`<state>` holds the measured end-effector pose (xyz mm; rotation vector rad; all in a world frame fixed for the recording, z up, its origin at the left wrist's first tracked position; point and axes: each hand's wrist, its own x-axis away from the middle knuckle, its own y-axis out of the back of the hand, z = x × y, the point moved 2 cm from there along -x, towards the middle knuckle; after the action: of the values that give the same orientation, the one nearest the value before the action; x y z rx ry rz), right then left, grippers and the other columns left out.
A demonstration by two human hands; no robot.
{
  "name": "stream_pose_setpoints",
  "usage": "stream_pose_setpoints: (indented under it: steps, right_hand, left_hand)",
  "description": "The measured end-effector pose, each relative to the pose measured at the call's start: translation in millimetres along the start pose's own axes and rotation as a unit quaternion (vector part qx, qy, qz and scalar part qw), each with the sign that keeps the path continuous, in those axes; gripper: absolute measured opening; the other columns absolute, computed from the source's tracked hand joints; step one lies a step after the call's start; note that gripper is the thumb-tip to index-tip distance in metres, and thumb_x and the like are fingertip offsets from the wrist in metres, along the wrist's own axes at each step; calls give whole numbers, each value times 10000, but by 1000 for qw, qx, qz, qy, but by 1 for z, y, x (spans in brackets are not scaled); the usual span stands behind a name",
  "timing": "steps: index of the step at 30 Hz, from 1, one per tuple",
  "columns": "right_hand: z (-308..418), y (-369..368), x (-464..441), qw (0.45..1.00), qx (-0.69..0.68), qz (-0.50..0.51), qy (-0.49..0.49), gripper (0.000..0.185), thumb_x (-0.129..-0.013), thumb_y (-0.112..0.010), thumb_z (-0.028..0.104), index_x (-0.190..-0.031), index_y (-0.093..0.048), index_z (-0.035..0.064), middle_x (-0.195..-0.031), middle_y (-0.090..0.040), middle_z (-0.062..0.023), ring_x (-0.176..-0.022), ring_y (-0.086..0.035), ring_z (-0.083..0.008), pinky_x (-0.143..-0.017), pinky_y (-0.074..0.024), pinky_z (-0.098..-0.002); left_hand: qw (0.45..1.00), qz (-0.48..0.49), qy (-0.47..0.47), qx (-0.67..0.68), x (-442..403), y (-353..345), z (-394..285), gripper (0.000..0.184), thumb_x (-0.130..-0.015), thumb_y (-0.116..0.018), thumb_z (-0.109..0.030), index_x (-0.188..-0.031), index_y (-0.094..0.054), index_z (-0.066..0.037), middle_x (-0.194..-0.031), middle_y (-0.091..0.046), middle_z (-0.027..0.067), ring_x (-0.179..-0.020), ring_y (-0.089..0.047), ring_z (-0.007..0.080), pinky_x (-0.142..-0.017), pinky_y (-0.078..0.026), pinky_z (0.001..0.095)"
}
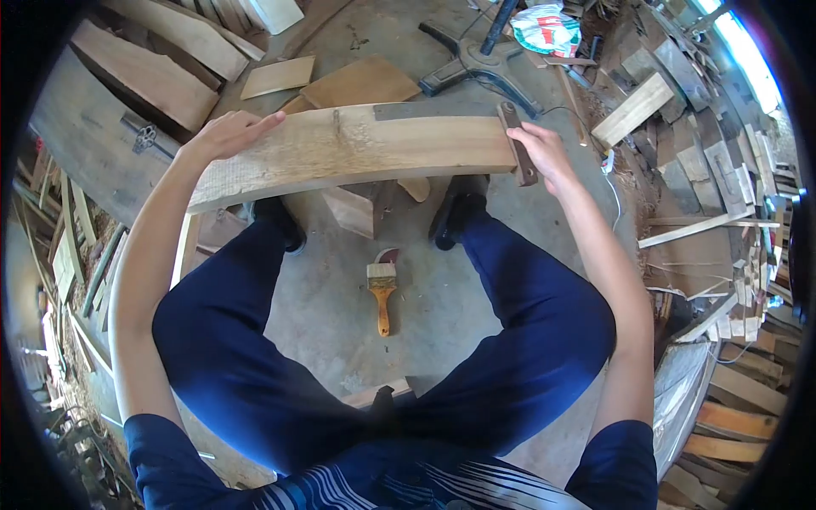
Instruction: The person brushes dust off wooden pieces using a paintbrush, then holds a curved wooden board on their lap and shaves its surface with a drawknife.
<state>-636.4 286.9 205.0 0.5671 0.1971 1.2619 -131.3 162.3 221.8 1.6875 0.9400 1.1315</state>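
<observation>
A pale wooden plank [314,149] lies crosswise in front of my knees. Over its left part is my left hand [231,134], gripping near the far edge with a finger stretched along the wood. At the right end my right hand [544,153] holds a try square by its brown stock [518,144], fingers closed on it. The square's dark grey blade [433,111] lies on the plank along the far edge. The underside of my left hand is hidden.
A paintbrush [382,297] lies on the concrete floor between my legs. Wood offcuts [353,210] sit under the plank. Beyond stands a black metal base [476,64] beside a white bag [546,31]. Boards [149,81] lean at the left; stacked scrap wood [633,110] lines the right.
</observation>
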Motion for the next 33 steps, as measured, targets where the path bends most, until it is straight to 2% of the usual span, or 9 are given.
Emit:
stream_pose_setpoints:
  steps: [3,6,9,15,18,21,27,30,33]
  right_hand:
    - [6,2,4,1000,17,15,-2,784,-888,-734,392,-1431,-484,-116,-1418,-574,-251,-1305,-563,-259,-1070,-419,-329]
    - [10,4,7,999,39,15,6,770,-897,-720,406,-1425,-498,-109,-1423,-572,-252,-1320,-556,-270,-1081,-410,-334]
    - [6,6,2,997,78,-8,27,723,-880,-720,403,-1381,-556,-92,-1320,-654,-231,-1214,-631,-243,-993,-476,-324]
    - [15,12,8,997,82,6,3,637,-876,-717,400,-1310,-632,-60,-1270,-686,-207,-1159,-650,-240,-954,-482,-328]
    - [16,12,7,997,76,4,-2,619,-870,-719,404,-1291,-651,-45,-1258,-693,-197,-1135,-656,-244,-944,-484,-333]
    - [11,10,6,996,84,-22,10,640,-871,-715,407,-1300,-636,-62,-1263,-688,-207,-1143,-655,-249,-950,-484,-335]
    - [-8,11,-7,998,57,10,12,672,-874,-708,400,-1326,-605,-87,-1256,-682,-238,-1134,-663,-260,-954,-489,-345]
    - [1,9,1,999,45,19,11,665,-873,-708,390,-1329,-605,-83,-1243,-689,-232,-1097,-679,-267,-940,-498,-345]
    - [13,6,12,998,60,-25,21,667,-868,-713,384,-1356,-588,-54,-1211,-704,-219,-1063,-691,-262,-919,-507,-341]
  left_hand:
    - [999,36,28,0,-5,2,1,978,-882,-284,-894,-981,-754,-42,-919,-710,205,-991,-677,366,-912,-490,472]
    - [1000,18,-5,-10,-8,-4,2,1009,-849,-286,-925,-1050,-768,-62,-949,-724,208,-1024,-682,380,-935,-487,485]
    - [998,54,6,-13,-9,-1,-1,1044,-825,-285,-946,-1149,-763,-75,-1057,-730,216,-1113,-665,383,-987,-475,480]
    - [996,87,7,-3,-14,-1,-12,1054,-829,-281,-942,-1323,-680,-101,-1350,-627,223,-1299,-562,351,-1085,-416,449]
    - [997,68,-19,29,-17,3,-32,1074,-837,-259,-938,-1350,-652,-80,-1384,-601,228,-1330,-537,342,-1109,-396,432]
    - [997,24,-51,45,-18,8,-61,974,-885,-346,-872,-1314,-666,-58,-1339,-642,200,-1270,-590,324,-1084,-434,416]
    - [947,-125,-225,193,-35,-6,-133,554,-924,-667,-531,-1265,-691,-94,-1166,-741,116,-1090,-695,269,-958,-528,389]
    - [922,-180,-295,176,-40,-28,-163,474,-916,-696,-445,-1264,-697,-122,-1149,-743,122,-1080,-700,277,-950,-533,390]
    - [921,-152,-287,216,-50,-44,-170,397,-925,-684,-387,-1225,-723,-129,-1139,-742,127,-1057,-707,292,-936,-543,390]
